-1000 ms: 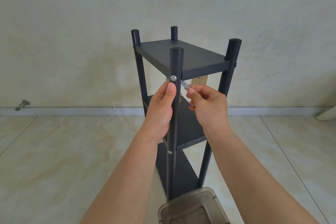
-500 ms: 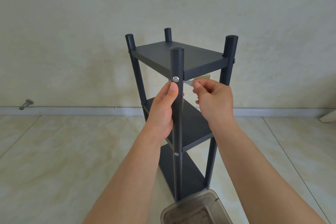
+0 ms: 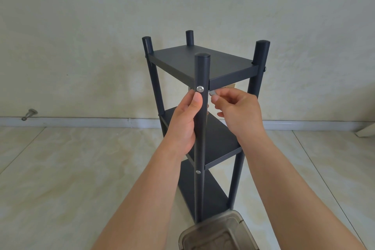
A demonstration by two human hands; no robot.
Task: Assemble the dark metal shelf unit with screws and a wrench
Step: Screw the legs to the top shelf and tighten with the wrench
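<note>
Shelf unit (image 3: 205,79) is standing upright on the tiled floor (image 3: 60,168) against the wall, basically built: four posts up, three shelves seated. Silver screw (image 3: 200,88) is in at the top of the near post (image 3: 201,128), another screw (image 3: 198,172) lower at the middle shelf joint, and one shows on the right post. Left hand (image 3: 185,126) wraps the near post, thumb just below the top screw. Right hand (image 3: 237,111) pinches a small silver wrench (image 3: 212,92) just right of that post, under the top shelf edge; can't tell if it's engaged with anything. Looks like final tightening. Rear joints are hidden. Clear plastic bin (image 3: 219,233) sits at the foot.
</note>
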